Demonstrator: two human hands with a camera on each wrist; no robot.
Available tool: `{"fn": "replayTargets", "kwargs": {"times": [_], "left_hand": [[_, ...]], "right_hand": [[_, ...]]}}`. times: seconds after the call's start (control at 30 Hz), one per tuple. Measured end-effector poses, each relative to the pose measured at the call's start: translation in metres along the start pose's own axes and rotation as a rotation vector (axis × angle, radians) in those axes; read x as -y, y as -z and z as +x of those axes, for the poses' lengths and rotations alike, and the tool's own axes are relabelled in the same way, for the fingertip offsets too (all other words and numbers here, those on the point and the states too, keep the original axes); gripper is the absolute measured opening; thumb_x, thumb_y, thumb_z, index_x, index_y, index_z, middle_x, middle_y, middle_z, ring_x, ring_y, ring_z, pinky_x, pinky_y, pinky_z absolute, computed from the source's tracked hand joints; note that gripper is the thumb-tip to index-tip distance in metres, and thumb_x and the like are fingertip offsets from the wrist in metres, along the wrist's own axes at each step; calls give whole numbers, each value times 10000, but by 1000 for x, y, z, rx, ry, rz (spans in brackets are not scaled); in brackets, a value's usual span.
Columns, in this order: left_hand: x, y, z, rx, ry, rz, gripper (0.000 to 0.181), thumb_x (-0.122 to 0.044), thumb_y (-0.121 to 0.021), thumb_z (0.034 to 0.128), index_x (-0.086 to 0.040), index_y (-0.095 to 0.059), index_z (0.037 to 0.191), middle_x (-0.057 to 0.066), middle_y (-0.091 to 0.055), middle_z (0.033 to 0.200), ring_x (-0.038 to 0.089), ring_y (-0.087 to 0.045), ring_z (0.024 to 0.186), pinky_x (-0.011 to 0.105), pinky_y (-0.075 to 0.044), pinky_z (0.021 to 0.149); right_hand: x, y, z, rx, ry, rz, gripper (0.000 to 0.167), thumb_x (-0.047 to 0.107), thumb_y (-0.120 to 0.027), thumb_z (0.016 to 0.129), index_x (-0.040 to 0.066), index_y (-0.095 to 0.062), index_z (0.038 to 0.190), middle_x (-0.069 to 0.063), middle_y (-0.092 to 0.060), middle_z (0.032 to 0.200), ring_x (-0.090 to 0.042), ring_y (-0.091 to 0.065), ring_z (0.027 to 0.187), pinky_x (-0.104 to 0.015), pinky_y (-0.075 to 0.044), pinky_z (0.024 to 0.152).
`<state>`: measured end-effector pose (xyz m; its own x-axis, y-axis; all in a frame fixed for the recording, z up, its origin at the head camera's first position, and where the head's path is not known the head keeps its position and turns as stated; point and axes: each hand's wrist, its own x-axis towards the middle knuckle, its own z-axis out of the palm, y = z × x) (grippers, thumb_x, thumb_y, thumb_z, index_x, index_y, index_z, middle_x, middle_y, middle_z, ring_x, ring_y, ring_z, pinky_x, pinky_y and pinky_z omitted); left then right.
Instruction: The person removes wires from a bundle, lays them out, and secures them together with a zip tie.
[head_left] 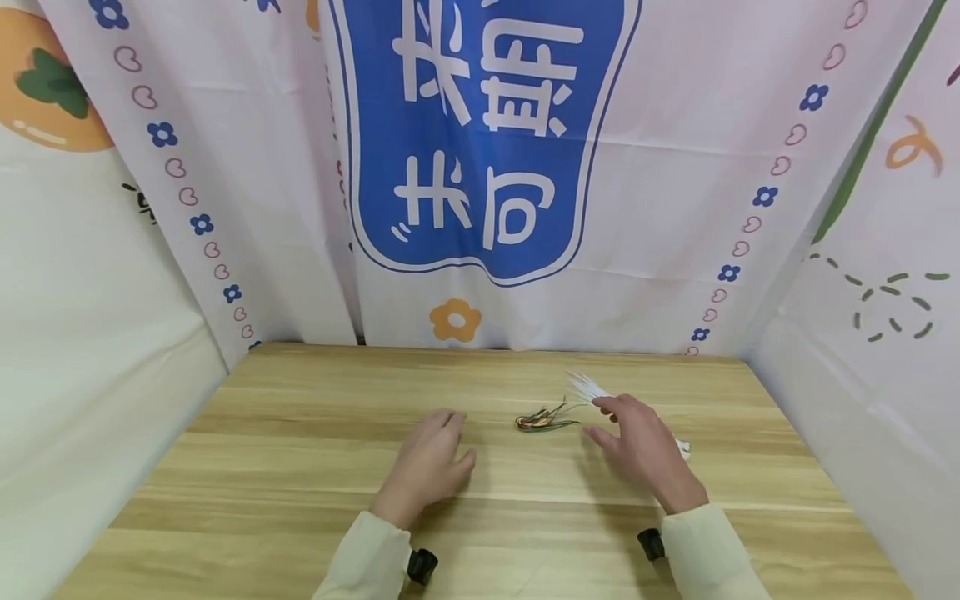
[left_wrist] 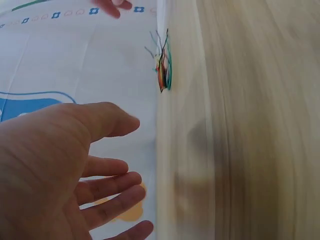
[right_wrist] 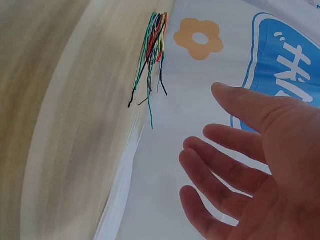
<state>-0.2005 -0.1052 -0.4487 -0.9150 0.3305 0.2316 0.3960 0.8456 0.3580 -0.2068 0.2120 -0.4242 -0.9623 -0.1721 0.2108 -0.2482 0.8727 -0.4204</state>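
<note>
A loose bunch of thin coloured wires (head_left: 542,421), folded over at one end, lies on the wooden table. Green, black, red and yellow strands show in the right wrist view. My right hand (head_left: 641,446) hovers just right of the wires, fingers loosely spread and holding nothing. Partly hidden beneath it is a bundle of thin white strips (head_left: 587,387), whose tips fan out toward the back; the strips (right_wrist: 120,187) also show in the right wrist view. To the left of the wires, my left hand (head_left: 426,460) is held over the table with relaxed fingers and nothing in its grasp.
The wood-grain table (head_left: 300,467) ends at a printed cloth backdrop (head_left: 645,308), with cloth walls on both sides. A black wrist strap piece (head_left: 422,567) sits at the left cuff, and another (head_left: 651,544) at the right.
</note>
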Motion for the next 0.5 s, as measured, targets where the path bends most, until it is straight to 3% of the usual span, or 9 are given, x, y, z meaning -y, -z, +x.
{"fn": "replayTargets", "kwargs": {"times": [0.2,0.5], "left_hand": [[-8,-11,15,19,-6,-38,548,-207,-721,969,76,-579,1416,212,-618,1411,381,-600,1303,507,-507,1105],[-13,-24,38,42,-24,-93,569,-193,-719,952,72,-563,1431,216,-603,1431,402,-576,1326,516,-494,1121]], "right_hand": [[-4,-4,16,45,-9,32,384,203,-768,982,-13,-711,1295,-200,-723,1238,-367,-704,1110,-547,-571,968],[-10,-12,31,45,12,34,338,153,-787,959,-30,-742,1240,-196,-738,1160,-348,-706,1066,-518,-578,947]]}}
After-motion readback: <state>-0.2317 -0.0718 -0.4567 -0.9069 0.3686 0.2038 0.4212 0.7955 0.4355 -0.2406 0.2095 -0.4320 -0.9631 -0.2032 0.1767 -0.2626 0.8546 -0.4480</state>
